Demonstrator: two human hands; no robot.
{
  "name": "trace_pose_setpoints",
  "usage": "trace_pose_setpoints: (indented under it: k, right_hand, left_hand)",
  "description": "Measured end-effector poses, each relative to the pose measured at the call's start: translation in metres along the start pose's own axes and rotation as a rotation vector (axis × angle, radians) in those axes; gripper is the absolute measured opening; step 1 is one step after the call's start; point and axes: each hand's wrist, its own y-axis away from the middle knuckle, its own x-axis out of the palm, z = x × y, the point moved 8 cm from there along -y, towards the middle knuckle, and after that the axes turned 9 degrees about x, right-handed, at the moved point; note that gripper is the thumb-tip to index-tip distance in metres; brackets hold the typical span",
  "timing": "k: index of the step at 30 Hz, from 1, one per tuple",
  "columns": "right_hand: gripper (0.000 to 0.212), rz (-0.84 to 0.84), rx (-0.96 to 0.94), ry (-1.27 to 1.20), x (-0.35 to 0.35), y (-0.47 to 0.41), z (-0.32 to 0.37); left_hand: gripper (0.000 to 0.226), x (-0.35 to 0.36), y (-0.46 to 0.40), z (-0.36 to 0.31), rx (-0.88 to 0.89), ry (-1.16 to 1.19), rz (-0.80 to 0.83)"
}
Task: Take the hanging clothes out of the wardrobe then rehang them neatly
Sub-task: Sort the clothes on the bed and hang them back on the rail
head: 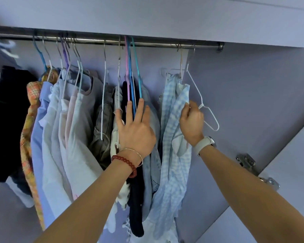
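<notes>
Rail point(156, 44): clothes hung unevenly, bunched at left | left hand point(136, 132): fingers point(140, 109) spread, released, pressed on middle hangers point(132, 76), seemingly parting them for room | right hand point(191, 123): fingers pinching checked shirt point(172, 155) near white hanger point(205, 109), probably seating it squarely.

Two hands point(135, 132) (one rail point(147, 43))

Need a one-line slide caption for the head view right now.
Left hand spread flat against hung clothes while right hand grips the blue checked shirt beside a bare white hanger on the rail.
</notes>
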Motion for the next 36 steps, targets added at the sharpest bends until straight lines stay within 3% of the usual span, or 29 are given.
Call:
trace_pose_setpoints:
  k: [4, 7, 12, 24, 32, 36]
  right_hand:
    - [0.024, 0.094, -0.062, -0.063, -0.001, 0.010, 0.010]
    - [0.039, 0.212, -0.022, -0.176, -0.008, 0.015, 0.016]
    - [0.041, 0.261, 0.021, -0.280, -0.029, 0.002, 0.027]
    - [0.041, 0.244, 0.263, -0.208, 0.002, -0.064, 0.013]
    - [0.028, -0.034, 0.482, -0.039, -0.052, -0.075, -0.023]
    - [0.031, 0.045, 0.342, 0.010, -0.046, -0.081, -0.011]
  left_hand:
    - [0.060, 0.000, 0.000, -0.002, 0.014, -0.029, -0.001]
    - [0.063, -0.001, 0.001, -0.002, -0.005, -0.011, 0.028]
    - [0.059, -0.004, 0.002, -0.001, -0.016, -0.002, 0.020]
    - [0.054, -0.007, 0.001, -0.001, 0.035, -0.076, -0.065]
    - [0.053, -0.007, 0.003, 0.006, 0.037, -0.057, -0.051]
    - [0.053, -0.007, 0.003, 0.005, 0.021, -0.052, -0.045]
